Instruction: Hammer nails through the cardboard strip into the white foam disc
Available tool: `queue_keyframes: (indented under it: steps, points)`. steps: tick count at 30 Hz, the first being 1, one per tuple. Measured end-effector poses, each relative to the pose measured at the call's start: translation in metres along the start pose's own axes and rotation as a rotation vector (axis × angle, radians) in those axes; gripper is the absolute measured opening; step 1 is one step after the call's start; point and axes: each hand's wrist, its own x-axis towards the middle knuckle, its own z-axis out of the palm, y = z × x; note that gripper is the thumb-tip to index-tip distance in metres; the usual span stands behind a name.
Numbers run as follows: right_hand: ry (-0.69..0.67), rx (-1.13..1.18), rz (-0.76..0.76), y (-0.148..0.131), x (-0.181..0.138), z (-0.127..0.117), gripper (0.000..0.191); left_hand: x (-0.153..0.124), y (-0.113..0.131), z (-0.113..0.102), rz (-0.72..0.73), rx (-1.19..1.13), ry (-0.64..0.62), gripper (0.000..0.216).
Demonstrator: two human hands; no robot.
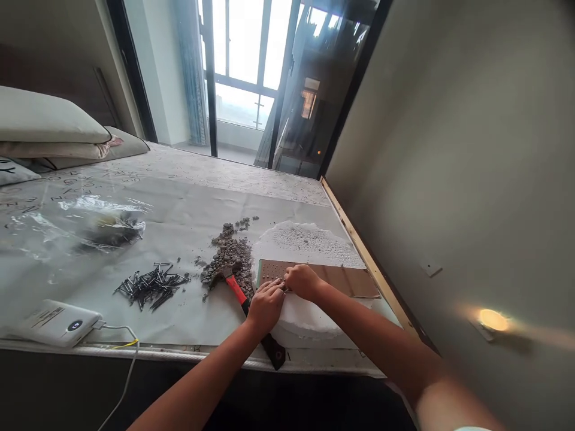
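A brown board (330, 276) with rows of small holes at its left end lies on a broken white foam slab (309, 239). My left hand (268, 304) rests on the board's lower left part, its fingers stretched out. Beside it, my right hand (302, 281) is closed over the board, knuckles up; whatever its fingers pinch is too small or hidden to make out. A claw hammer (236, 290) with a red and black handle lies just left, its grip passing under my left forearm. Further left is a pile of dark nails (150, 285).
Grey gravel-like bits (231, 251) lie around the hammer head. A clear plastic bag (103, 224) with dark contents and a white power bank (58, 323) with a cable are on the left. A wooden rail (359, 239) runs along the wall; pillows (49, 120) lie far left.
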Motion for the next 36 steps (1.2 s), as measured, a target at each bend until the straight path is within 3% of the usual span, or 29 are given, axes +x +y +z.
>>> queue_keyframes:
  steps: [13,19,23,27,31,36]
  points:
    - [0.015,0.100,0.177,0.004,0.009,-0.009,0.015,0.000,-0.010,0.001,0.035,0.061,0.040,0.027]
    - [0.205,0.182,0.275,0.005,0.001,-0.037,0.024,0.004,-0.017,-0.004,-0.028,0.001,0.009,0.028]
    - [0.321,0.257,0.217,0.003,-0.018,-0.068,0.026,0.010,-0.012,-0.024,-0.295,-0.248,-0.014,0.025]
    - [0.351,0.331,0.083,-0.014,-0.043,-0.083,0.022,0.010,0.011,-0.051,-0.579,-0.667,0.051,0.029]
    - [0.384,0.403,0.018,-0.034,-0.071,-0.089,0.020,0.002,0.048,-0.065,-0.835,-1.217,-0.085,0.045]
    - [0.383,0.538,0.004,-0.049,-0.107,-0.092,0.021,-0.002,0.097,-0.084,-0.899,-1.508,-0.180,0.041]
